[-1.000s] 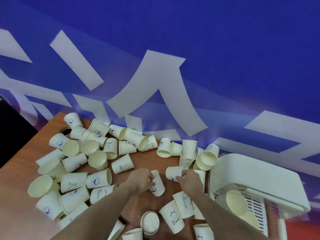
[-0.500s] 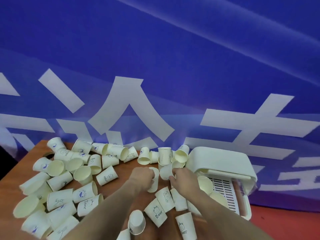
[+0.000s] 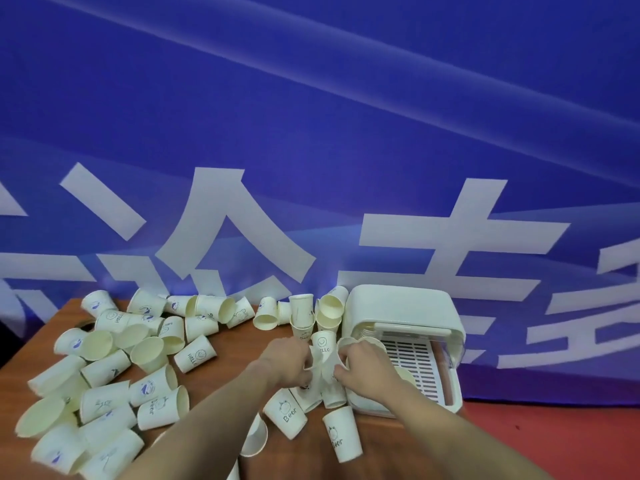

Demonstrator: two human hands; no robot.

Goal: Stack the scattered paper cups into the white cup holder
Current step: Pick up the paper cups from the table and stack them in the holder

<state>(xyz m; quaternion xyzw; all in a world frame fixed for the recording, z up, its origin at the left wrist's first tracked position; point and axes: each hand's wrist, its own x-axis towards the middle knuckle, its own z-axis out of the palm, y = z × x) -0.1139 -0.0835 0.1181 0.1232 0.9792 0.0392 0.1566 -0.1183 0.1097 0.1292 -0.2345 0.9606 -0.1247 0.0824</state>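
Several cream paper cups (image 3: 149, 389) with small blue drawings lie scattered on their sides over a brown wooden table (image 3: 228, 372). At the table's right end stands the white cup holder (image 3: 401, 308), with its slotted tray pulled out toward me. My left hand (image 3: 287, 362) and my right hand (image 3: 363, 367) meet just left of the holder. Each hand grips a paper cup (image 3: 320, 363), and the two cups touch between my fingers. A "HELLO" cup (image 3: 324, 342) stands just behind them. Part of the held cups is hidden by my fingers.
A blue banner with large white characters (image 3: 239, 220) hangs right behind the table. More cups marked "Bear" (image 3: 285, 412) lie near the front edge by my forearms. Red floor (image 3: 554, 441) shows to the right of the table.
The view has tilted up and to the right. My hands have drawn closer together, bringing their two cups into contact near the holder.
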